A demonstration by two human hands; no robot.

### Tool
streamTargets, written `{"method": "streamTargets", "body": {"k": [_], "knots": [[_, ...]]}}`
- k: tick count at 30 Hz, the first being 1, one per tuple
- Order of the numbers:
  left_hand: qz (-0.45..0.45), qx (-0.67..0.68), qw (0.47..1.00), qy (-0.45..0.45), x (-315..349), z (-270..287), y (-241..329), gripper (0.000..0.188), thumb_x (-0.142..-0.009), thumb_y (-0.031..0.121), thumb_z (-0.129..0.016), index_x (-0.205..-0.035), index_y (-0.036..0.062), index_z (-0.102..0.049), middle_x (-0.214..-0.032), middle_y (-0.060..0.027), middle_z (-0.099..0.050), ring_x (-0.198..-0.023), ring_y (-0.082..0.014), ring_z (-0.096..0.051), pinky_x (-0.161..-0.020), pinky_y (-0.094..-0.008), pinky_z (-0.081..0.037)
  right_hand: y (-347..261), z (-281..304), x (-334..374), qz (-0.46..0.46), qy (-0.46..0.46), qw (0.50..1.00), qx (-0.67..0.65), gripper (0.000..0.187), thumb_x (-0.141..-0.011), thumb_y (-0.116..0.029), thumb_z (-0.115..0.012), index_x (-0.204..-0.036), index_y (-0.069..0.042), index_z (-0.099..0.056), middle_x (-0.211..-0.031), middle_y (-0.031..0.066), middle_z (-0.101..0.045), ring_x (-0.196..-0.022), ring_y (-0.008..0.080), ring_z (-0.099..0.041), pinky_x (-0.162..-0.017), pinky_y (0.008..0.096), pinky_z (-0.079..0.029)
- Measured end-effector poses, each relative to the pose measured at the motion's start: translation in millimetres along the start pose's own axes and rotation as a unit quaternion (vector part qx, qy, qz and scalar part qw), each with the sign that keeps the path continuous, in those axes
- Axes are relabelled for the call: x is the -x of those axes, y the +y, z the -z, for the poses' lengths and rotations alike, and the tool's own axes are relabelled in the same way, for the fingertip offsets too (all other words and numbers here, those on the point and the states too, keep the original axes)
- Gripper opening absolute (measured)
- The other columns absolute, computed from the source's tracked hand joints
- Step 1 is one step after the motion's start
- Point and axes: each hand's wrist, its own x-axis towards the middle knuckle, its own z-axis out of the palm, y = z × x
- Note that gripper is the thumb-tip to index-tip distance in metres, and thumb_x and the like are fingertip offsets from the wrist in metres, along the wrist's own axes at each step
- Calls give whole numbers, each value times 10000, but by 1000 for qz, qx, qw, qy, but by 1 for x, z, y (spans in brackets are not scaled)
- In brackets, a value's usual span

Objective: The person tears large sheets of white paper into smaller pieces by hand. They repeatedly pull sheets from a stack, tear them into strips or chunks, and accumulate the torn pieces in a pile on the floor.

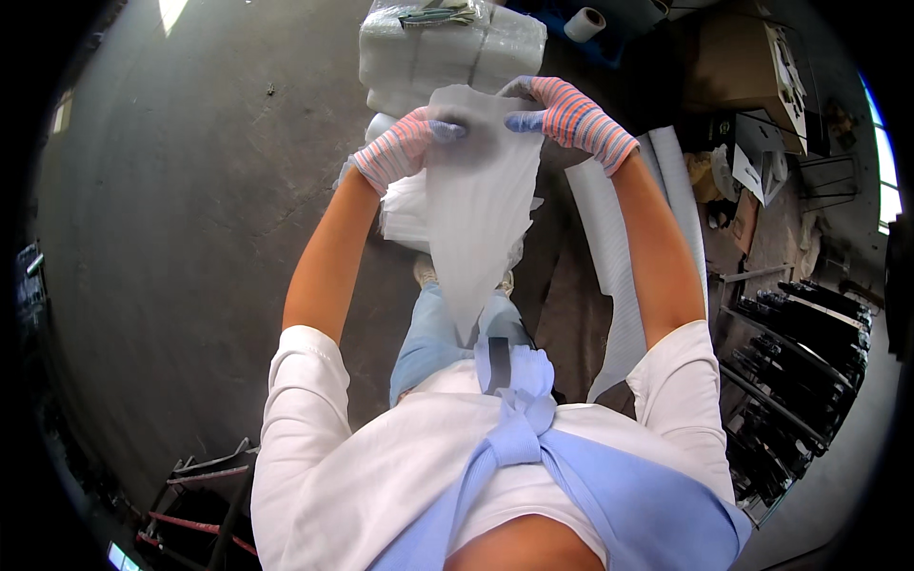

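A thin white packing foam sheet (481,190) hangs in front of me, held up by its top part and narrowing to a point near my waist. My left hand (419,143), in a striped glove with bluish fingertips, pinches its left side, the thumb lying across the front. On the other side my right hand (571,112), gloved alike, grips the upper right edge; its fingers are partly behind the sheet. Behind and below it, more white packing material (405,209) is partly hidden. Just beyond my hands stands a plastic-wrapped white bundle (447,52).
A striped-looking bundle of strips (438,16) lies on the wrapped bundle. Long white foam sheeting (609,257) lies to my right. A white roll (585,25) and a cardboard box (747,71) are at the far right. Racks with dark parts (790,371) and a metal frame (200,495) stand nearer.
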Motion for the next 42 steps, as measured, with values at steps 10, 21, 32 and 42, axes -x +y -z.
{"method": "streamTargets", "body": {"k": [10, 21, 32, 42], "knots": [[5, -97, 992, 87, -15, -3, 58, 155, -768, 128, -569, -901, 48, -577, -702, 41, -551, -586, -26, -515, -476, -182, -423, -50, 13, -9, 36, 50, 988, 142, 313, -592, 13, -564, -903, 8, -529, -639, 52, -521, -602, 115, -507, -556, 245, -447], [-78, -89, 975, 186, -20, -8, 40, 61, -729, 38, -578, -785, 62, -576, -642, 47, -523, -530, -19, -473, -428, -154, -367, -19, 0, -19, -45, 54, 995, -67, 209, -810, -234, -479, -844, -32, -524, -711, -21, -491, -570, 58, -447, -568, 188, -408], [-46, -208, 977, 30, -1, -6, 76, 406, -732, 300, -588, -1067, 96, -485, -935, -40, -470, -818, -153, -411, -704, -343, -321, -24, 1, 5, 62, 116, 980, 148, 83, -680, -29, -561, -745, -35, -509, -607, 10, -423, -538, 119, -413, -556, 227, -414], [99, -653, 739, 135, 9, -70, 115, 397, -670, 47, -452, -1054, 108, -530, -817, -54, -594, -707, -153, -534, -663, -258, -432, -75, -20, 37, 129, 223, 913, 316, 161, -670, -40, -579, -813, -9, -512, -697, 169, -544, -681, 322, -538, -601, 352, -441]]}}
